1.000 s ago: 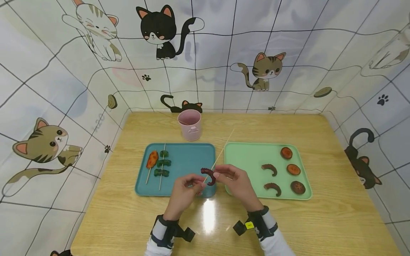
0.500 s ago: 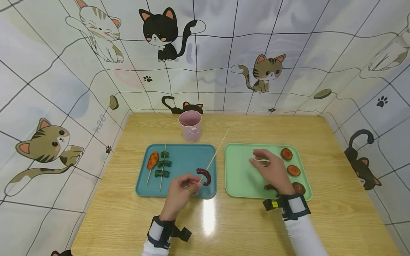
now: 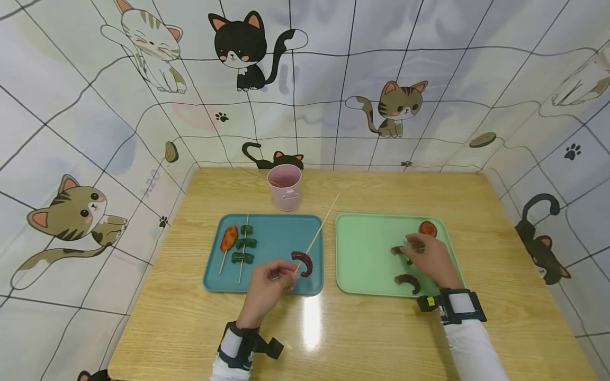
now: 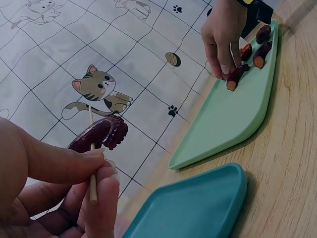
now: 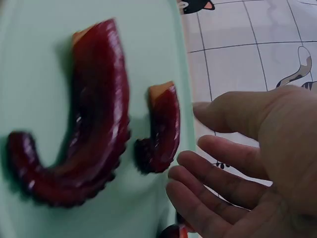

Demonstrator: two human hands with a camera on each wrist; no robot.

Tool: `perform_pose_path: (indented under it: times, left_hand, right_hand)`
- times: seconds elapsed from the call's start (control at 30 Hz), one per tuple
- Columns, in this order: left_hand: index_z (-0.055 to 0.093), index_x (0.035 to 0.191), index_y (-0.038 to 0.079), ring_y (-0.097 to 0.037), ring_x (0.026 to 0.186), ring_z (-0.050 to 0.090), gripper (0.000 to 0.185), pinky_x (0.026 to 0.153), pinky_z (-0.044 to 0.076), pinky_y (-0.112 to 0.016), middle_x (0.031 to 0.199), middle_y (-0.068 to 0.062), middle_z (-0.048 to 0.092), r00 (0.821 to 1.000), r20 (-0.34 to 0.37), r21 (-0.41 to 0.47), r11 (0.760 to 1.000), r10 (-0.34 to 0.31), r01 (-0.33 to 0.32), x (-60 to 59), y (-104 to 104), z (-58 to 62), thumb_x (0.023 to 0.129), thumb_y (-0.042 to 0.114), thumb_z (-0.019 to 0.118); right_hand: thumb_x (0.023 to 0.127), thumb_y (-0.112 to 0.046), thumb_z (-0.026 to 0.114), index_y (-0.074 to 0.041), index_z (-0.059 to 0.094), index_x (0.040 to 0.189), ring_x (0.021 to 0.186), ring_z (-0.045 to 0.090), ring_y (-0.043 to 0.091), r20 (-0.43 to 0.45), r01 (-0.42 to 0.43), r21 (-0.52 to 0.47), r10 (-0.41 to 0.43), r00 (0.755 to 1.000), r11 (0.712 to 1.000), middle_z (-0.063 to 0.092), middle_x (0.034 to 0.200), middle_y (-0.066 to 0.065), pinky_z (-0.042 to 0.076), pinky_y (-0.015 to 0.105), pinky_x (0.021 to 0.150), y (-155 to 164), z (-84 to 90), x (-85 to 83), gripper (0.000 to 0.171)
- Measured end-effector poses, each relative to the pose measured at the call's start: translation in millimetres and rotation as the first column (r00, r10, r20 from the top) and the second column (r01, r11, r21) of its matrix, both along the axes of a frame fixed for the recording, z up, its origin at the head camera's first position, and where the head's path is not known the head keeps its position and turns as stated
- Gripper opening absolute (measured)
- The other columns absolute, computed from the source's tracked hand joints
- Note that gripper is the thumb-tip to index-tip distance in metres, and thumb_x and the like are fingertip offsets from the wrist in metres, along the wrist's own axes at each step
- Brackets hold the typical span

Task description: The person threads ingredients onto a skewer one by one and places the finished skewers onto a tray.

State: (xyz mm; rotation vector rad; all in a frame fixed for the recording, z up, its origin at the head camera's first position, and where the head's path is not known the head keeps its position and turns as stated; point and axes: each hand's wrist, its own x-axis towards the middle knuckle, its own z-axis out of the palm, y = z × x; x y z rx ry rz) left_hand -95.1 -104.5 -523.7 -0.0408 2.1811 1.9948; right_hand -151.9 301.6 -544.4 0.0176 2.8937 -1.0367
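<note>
My left hand [image 3: 268, 288] pinches a thin wooden skewer [image 3: 326, 222] near its lower end, between thumb and fingers. A dark red, curled octopus tentacle piece [image 4: 96, 135] is threaded on that skewer just beyond the fingertips. Over the right side of the green tray [image 3: 364, 254], my right hand [image 3: 431, 260] reaches down beside the farther loose tentacle piece [image 5: 166, 130], thumb and fingers spread with nothing between them. A second tentacle piece [image 3: 409, 282] lies closer to the tray's front edge. The hand hides part of the farther piece and the mushroom slices behind it.
A blue tray [image 3: 276, 233] on the left bears an orange piece on a stick [image 3: 229, 238] and a skewer of green pepper pieces [image 3: 244, 243]. Behind it stands a pink bucket [image 3: 286, 193] with thin sticks inside. A brown mushroom slice [image 3: 428, 228] lies at the green tray's back right.
My right hand has let go of the skewered tentacle and moved right, over the green tray. The left hand has shifted slightly left, still pinching the skewer.
</note>
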Motion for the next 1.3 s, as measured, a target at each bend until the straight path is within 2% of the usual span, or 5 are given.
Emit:
perform_pose_path:
  times: [0.47,0.83,0.97,1.1,1.3]
  left_hand:
    - [0.074,0.108,-0.005,-0.039,0.081,0.068,0.017,0.067,0.061,-0.032,0.087,-0.015,0.071,1.0,0.003,0.008,1.0,-0.003,0.003,1.6,2.2,-0.1,0.092,0.002,0.072]
    - [0.075,0.107,-0.002,-0.02,0.072,0.066,0.016,0.068,0.061,-0.038,0.085,-0.012,0.07,1.0,0.022,-0.004,1.0,-0.006,0.006,0.8,3.4,-0.7,0.092,0.002,0.072]
    - [0.075,0.106,0.0,-0.019,0.071,0.065,0.014,0.067,0.06,-0.037,0.085,-0.013,0.069,1.0,0.022,0.001,1.0,-0.009,0.009,0.8,3.6,-0.5,0.092,0.001,0.072]
    - [0.075,0.108,-0.002,-0.019,0.072,0.065,0.016,0.067,0.06,-0.035,0.086,-0.013,0.07,1.0,0.02,0.0,1.0,-0.014,0.014,1.3,4.1,1.1,0.092,0.002,0.072]
    - [0.076,0.107,0.0,-0.021,0.073,0.066,0.015,0.068,0.06,-0.036,0.087,-0.014,0.07,0.999,0.024,-0.006,1.0,-0.029,0.029,2.6,4.5,3.0,0.093,0.002,0.072]
  right_hand:
    - [0.095,-0.013,0.072,-0.001,0.074,0.112,0.091,0.069,0.031,0.004,-0.029,0.057,0.028,1.0,0.998,0.073,0.102,0.018,0.051,0.031,0.067,5.9,-10.3,-0.6,0.021]
    - [0.097,-0.021,0.071,-0.006,0.072,0.114,0.09,0.069,0.029,-0.05,0.04,0.039,-0.038,0.998,0.998,0.075,0.1,0.016,0.048,0.03,0.068,8.5,-9.0,1.4,0.023]
    - [0.098,-0.028,0.071,-0.008,0.073,0.116,0.091,0.071,0.026,-0.069,0.044,-0.023,-0.046,0.997,0.999,0.076,0.103,0.016,0.05,0.028,0.064,8.5,-6.9,1.6,0.027]
    - [0.099,-0.042,0.068,-0.012,0.072,0.121,0.092,0.07,0.012,-0.034,0.071,-0.131,-0.076,0.997,0.989,0.075,0.111,0.012,0.05,0.023,0.066,5.5,-0.4,1.3,0.037]
    - [0.097,-0.045,0.067,-0.011,0.067,0.13,0.093,0.074,0.002,0.035,0.119,-0.384,-0.114,0.993,0.916,0.068,0.121,0.003,0.051,0.016,0.085,-8.7,21.3,1.9,0.047]
